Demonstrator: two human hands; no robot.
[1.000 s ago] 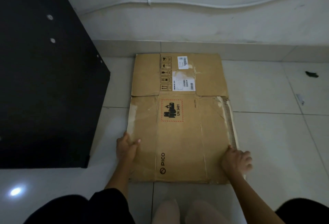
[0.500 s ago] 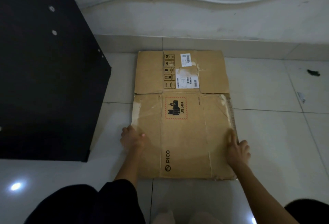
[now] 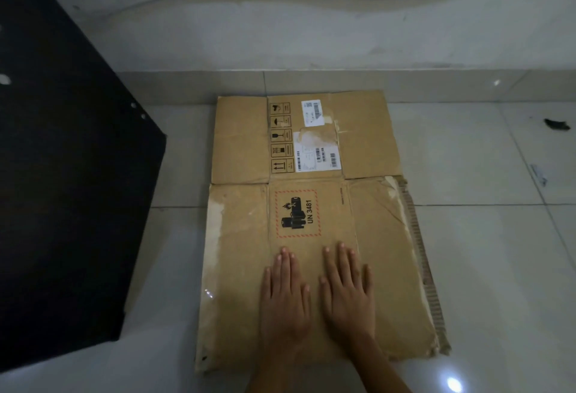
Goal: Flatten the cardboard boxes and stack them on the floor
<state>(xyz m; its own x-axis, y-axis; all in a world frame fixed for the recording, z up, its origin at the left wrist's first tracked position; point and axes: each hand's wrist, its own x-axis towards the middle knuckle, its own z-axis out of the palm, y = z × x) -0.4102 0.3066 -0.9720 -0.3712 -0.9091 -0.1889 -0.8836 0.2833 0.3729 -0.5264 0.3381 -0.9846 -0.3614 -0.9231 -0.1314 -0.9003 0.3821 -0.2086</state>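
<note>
One flattened cardboard box (image 3: 314,230) lies on the floor (image 3: 486,268), its long axis running from the person toward the wall (image 3: 311,34), its far edge near the skirting. Both hands rest flat on its near half, side by side just below the red-framed UN 3481 label (image 3: 296,214): the left hand (image 3: 285,296) with fingers straight and close together, the right hand (image 3: 347,291) with fingers straight and slightly spread. Neither grips anything; they press down. The box's middle fold lies just beyond the label, farther from the hands, so any smoothing push would likely run forward along the long axis. The two hands are about equally near that fold. Count: one box visible, two hands, two white shipping stickers on the far half. A black panel (image 3: 62,174) stands left of the box.
</note>
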